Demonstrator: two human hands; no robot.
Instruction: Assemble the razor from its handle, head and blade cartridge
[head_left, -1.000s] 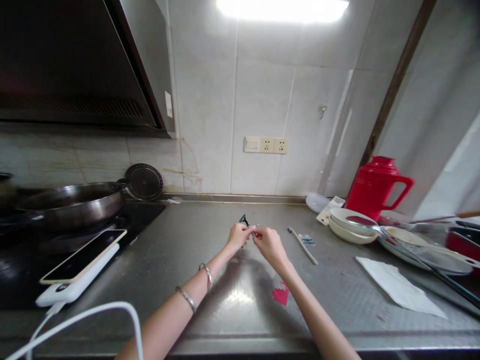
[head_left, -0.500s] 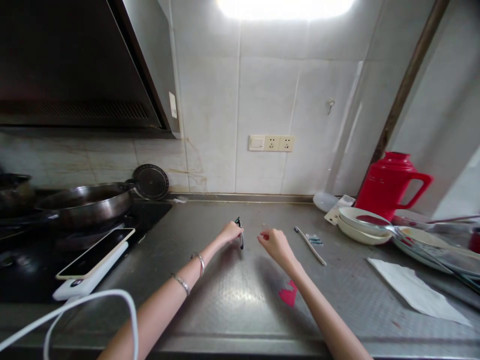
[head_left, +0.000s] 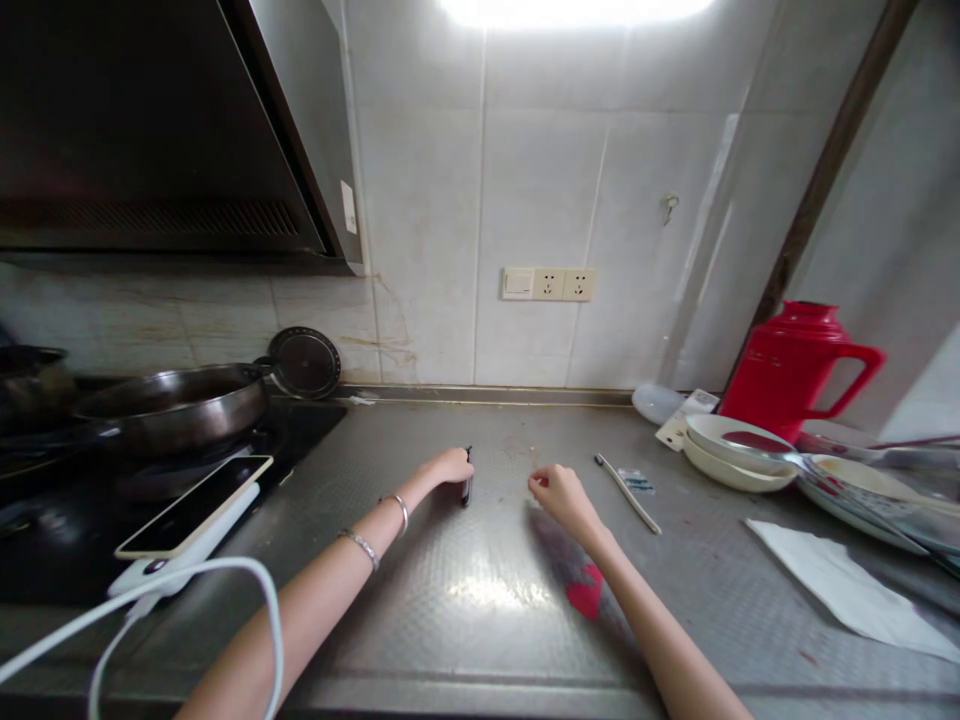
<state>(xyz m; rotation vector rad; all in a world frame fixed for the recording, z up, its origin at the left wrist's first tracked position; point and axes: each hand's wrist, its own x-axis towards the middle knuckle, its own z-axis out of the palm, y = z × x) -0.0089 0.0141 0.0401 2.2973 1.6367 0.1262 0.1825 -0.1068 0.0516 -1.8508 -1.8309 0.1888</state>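
Note:
My left hand (head_left: 447, 466) is closed on a slim, dark, elongated object (head_left: 466, 490), held upright just above the counter or touching it; my fingers cover much of it. To the right, my right hand (head_left: 556, 491) hovers over the counter with its fingers curled together. Whether anything small sits in that pinch is hidden. Beyond it lies a white toothbrush (head_left: 630, 497) with a dark head, beside a small clear packet with greenish stripes (head_left: 637, 482). Under my right forearm a red patch (head_left: 585, 594) shows on the metal counter (head_left: 420, 630).
On the left, a steel pan (head_left: 176, 408) stands on the black stove, near a phone (head_left: 196, 505) lying on a white block with a looping white cable (head_left: 251, 568). At right are a red thermos jug (head_left: 784, 370), stacked bowls (head_left: 739, 470) and a white paper sheet (head_left: 847, 590).
My left hand has shifted slightly left with the dark object, which has turned and shows less of itself. My right hand stays curled, slightly further right in the picture as the view shifts.

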